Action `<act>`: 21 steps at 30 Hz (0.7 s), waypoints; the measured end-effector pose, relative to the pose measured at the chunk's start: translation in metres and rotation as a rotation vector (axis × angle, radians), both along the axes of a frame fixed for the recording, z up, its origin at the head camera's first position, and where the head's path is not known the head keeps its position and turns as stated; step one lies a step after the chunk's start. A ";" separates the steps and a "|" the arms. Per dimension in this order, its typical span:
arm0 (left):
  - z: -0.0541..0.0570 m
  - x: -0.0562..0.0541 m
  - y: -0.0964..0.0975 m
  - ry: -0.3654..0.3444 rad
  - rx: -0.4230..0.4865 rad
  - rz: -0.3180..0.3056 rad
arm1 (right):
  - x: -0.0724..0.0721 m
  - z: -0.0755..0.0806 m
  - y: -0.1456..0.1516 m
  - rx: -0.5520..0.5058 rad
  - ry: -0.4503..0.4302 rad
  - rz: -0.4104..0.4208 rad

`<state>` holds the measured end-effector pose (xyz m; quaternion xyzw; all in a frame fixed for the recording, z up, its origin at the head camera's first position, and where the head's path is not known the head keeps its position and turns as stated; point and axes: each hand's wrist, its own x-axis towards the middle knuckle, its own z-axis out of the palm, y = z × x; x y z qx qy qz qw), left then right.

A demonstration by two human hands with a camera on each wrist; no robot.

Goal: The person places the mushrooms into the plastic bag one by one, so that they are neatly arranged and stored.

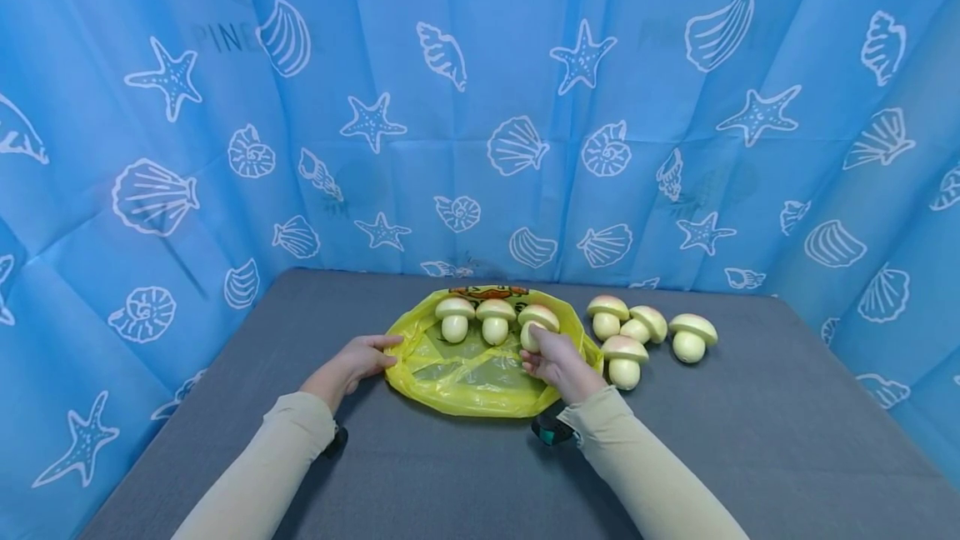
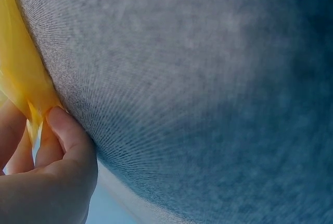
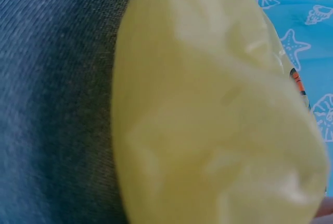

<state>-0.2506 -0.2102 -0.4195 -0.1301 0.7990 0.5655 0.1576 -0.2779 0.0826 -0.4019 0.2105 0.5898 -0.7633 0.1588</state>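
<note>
A yellow plastic bag (image 1: 465, 403) lies spread wide on the table with its mouth facing up. My left hand (image 1: 360, 362) pinches its left rim between thumb and fingers; in the left wrist view a fold of the yellow bag (image 2: 26, 73) runs into those fingertips. Inside, toward the back, two model mushrooms (image 1: 454, 319) stand side by side, cap up. To their right my right hand (image 1: 555, 361) reaches over the rim and holds another mushroom (image 1: 538, 317) by its stem. The bag wall (image 3: 208, 104) fills most of the right wrist view and hides nearly all of that hand.
Several more mushrooms (image 1: 624, 361) stand or lean close to the right of the bag, one mushroom (image 1: 690, 340) a little apart. The grey cloth-covered table (image 1: 420, 482) ends at a blue curtain (image 1: 480, 107) printed with white shells and starfish.
</note>
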 end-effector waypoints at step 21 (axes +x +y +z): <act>0.004 0.001 0.001 -0.006 -0.031 0.011 | -0.002 -0.006 0.001 0.045 -0.024 0.036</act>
